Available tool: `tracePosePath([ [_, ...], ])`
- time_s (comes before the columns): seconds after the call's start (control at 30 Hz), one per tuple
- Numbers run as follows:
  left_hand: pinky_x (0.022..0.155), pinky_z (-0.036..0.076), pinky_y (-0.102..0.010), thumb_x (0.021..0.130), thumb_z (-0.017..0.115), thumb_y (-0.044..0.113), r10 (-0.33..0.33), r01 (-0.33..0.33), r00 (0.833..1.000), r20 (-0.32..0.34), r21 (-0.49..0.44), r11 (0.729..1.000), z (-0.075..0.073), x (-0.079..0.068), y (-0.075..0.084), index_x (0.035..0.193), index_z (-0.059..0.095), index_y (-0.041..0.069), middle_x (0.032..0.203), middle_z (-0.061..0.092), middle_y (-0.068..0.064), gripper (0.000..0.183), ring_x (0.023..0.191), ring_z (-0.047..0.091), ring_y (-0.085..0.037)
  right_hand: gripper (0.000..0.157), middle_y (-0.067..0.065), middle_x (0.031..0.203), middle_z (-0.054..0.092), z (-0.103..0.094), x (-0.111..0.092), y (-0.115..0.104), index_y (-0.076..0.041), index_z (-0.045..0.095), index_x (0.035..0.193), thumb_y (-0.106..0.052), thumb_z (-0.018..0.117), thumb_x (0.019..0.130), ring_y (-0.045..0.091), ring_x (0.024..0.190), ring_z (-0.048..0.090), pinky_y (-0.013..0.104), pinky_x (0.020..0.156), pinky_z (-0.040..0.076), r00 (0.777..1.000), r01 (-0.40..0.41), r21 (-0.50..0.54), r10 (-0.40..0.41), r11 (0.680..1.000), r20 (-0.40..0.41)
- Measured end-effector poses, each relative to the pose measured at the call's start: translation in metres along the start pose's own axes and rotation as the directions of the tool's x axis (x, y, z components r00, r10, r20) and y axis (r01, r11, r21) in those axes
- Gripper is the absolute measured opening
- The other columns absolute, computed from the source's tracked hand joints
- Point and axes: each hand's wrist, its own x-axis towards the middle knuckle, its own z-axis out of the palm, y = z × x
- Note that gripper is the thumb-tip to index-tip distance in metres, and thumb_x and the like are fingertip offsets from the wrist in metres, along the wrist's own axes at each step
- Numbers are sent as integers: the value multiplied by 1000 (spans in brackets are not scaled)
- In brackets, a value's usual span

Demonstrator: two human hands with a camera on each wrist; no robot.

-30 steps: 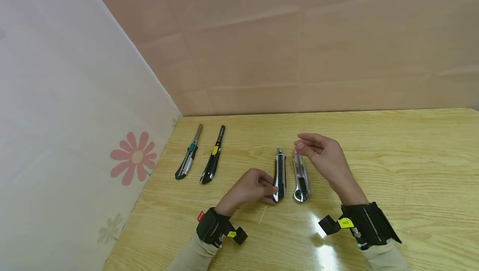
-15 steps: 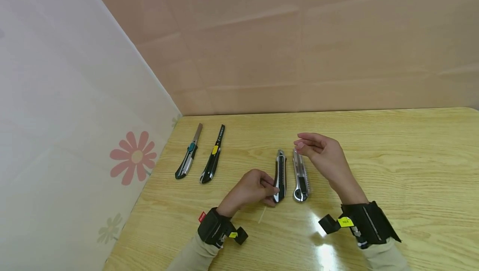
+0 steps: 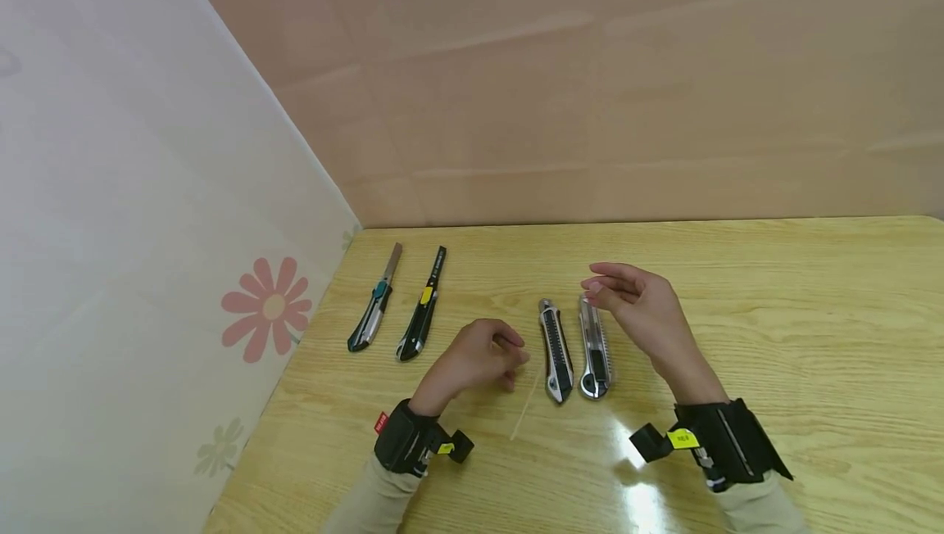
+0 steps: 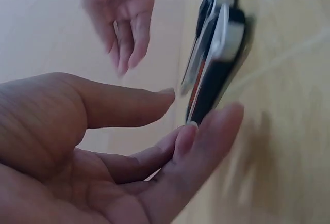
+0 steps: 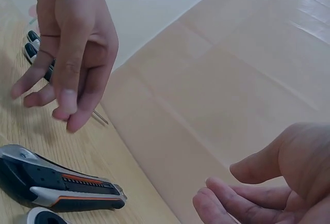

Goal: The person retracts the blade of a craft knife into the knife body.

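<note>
Over the table, the left hand is being held empty, fingers apart, beside the black knife, the right hand likewise near the silver knife; a clash is being risked by knives lying so close, should one be nudged

I see a pale sheet down the left of the frame, printed with a pink flower and a fainter bloom below. A creased tan backdrop fills the top; the wood-grained tabletop spreads across the bottom.
</note>
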Motion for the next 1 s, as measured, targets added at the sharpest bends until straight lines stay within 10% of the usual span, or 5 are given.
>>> tracePosePath([
  [0.33,76,55,-39,96,74,19,114,14,931,-345,348,937,-50,-5,-10,115,71,0,101,70,-6,27,86,67,-22,40,25,129,64,-1,1,1,1,54,143,-8,59,104,10,100,70,22,88,56,1000,7,25,-7,1000,3],
  [1.0,84,55,-50,96,74,27,-70,269,882,-467,375,887,-94,-3,-44,132,59,-11,120,65,-27,54,105,64,-40,35,25,128,64,-1,-1,3,1,60,138,-13,61,105,20,104,70,24,89,57,1000,12,-5,-12,1000,-19],
])
